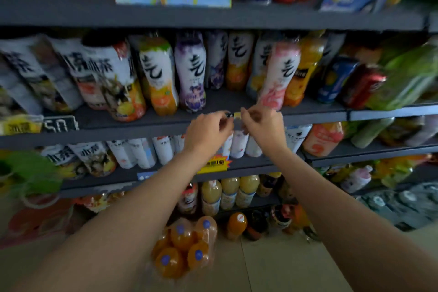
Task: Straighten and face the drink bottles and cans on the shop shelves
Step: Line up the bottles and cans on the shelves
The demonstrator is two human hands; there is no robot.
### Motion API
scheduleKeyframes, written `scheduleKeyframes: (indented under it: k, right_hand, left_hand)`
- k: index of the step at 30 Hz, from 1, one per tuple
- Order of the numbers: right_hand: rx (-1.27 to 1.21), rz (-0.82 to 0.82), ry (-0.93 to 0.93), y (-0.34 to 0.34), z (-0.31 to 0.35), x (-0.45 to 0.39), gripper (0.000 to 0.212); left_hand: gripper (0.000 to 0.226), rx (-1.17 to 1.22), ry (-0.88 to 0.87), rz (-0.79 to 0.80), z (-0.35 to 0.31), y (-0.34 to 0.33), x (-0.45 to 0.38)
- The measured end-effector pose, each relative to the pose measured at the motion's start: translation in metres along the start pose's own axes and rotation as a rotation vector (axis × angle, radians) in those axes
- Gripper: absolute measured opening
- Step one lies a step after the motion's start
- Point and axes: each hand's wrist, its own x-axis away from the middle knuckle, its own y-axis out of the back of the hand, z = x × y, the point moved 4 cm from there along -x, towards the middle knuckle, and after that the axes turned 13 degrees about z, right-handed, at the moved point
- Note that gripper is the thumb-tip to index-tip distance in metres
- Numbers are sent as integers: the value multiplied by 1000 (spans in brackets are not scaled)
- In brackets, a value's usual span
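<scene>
Both my hands meet at the front edge of the middle shelf (147, 125). My left hand (208, 129) and my right hand (263, 125) pinch a small yellow and dark shelf tag (234, 115) between their fingertips. Just behind stand sparkling-water bottles with white labels: an orange one (158, 76), a purple one (192, 71) and a pink one (277, 76). The shelf floor between the purple and pink bottles is bare. The view is blurred.
Tea bottles (104, 73) lean at the left of the same shelf; cans (336, 80) and green bottles stand at the right. A price tag (59, 124) sits on the shelf edge. A shrink-wrapped pack of orange bottles (184, 244) stands on the floor below.
</scene>
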Motion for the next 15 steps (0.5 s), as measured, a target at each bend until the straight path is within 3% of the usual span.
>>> scheduleKeyframes:
  k: [4, 7, 10, 15]
  right_hand:
    - [71, -105, -189, 45, 11, -22, 26]
    - [-89, -140, -433, 64, -16, -38, 52]
    - [-159, -40, -457, 64, -34, -54, 72]
    - [-258, 57, -460, 65, -44, -72, 71]
  left_hand:
    - [27, 87, -49, 1, -28, 32, -21]
    - [31, 96, -15, 136, -39, 16, -39]
    - [37, 80, 18, 210, -42, -4, -51]
    - [39, 86, 138, 249, -35, -14, -58]
